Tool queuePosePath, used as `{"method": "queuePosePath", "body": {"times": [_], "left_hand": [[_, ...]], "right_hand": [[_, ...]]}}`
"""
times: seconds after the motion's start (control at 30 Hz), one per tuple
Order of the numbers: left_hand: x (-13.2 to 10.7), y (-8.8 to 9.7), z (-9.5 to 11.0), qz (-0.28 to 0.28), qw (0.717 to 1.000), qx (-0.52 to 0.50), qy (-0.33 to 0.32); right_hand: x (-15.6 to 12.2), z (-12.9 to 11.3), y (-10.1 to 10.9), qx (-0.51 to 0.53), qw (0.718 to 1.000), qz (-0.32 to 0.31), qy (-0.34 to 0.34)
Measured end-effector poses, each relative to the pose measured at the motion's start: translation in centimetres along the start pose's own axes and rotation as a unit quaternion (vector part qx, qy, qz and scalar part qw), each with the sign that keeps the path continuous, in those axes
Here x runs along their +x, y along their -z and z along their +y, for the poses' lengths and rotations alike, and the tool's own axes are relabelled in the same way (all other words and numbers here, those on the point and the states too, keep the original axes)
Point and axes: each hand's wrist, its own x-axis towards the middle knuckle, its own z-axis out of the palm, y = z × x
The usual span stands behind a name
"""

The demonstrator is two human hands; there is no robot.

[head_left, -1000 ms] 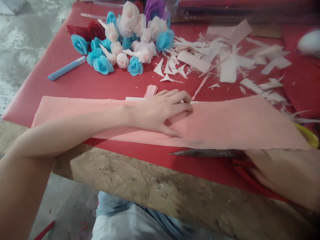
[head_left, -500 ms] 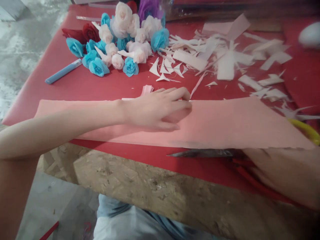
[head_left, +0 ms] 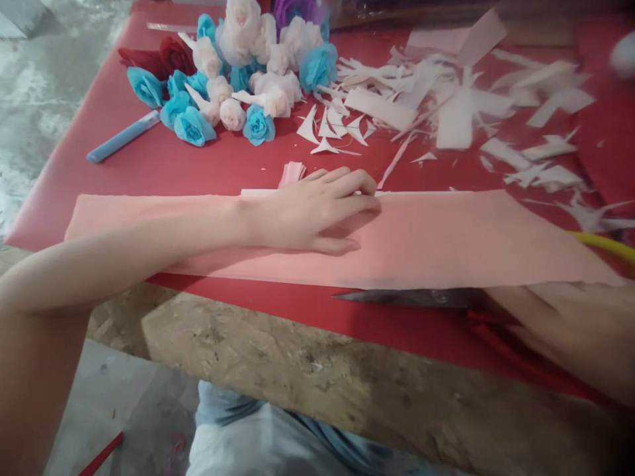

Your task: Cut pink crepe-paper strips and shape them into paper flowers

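Observation:
A long sheet of pink crepe-like paper (head_left: 436,238) lies across the red tabletop in front of me. My left hand (head_left: 317,208) rests palm down on its middle, with the fingers apart and slightly curled. At the lower right, my right hand (head_left: 555,317) is shut on scissors (head_left: 401,298), whose dark blades point left along the paper's near edge. The paper covers part of the right hand and the scissors' handle. Just beyond my left hand is a small pink folded bundle of strips (head_left: 292,174), and a thin white edge shows beneath the sheet's far side.
Blue, white and dark red paper flowers (head_left: 258,122) are heaped at the back. A blue stick-like tool (head_left: 123,137) lies left of them. White paper scraps (head_left: 454,119) spread over the back right. Something yellow and curved (head_left: 602,246) shows at the right edge.
The view has shifted slightly, so the tabletop and flowers sit a little higher. Both hands stay nearly in place, the left on the paper and the right on the scissors.

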Motion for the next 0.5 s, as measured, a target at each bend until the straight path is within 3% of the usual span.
{"method": "queuePosePath", "body": {"times": [0.1,0.23,0.5], "left_hand": [[0.0,0.0,0.0,0.002,1.000,-0.002,0.000],[0.0,-0.1,0.0,0.002,1.000,0.003,-0.001],[0.0,0.1,0.2,0.008,1.000,-0.007,-0.005]], "right_hand": [[0.7,0.2,0.5,-0.049,0.993,0.081,0.077],[0.4,0.3,1.1,-0.051,0.989,0.087,0.111],[2.4,-0.7,1.5,-0.094,0.985,0.128,0.070]]}}
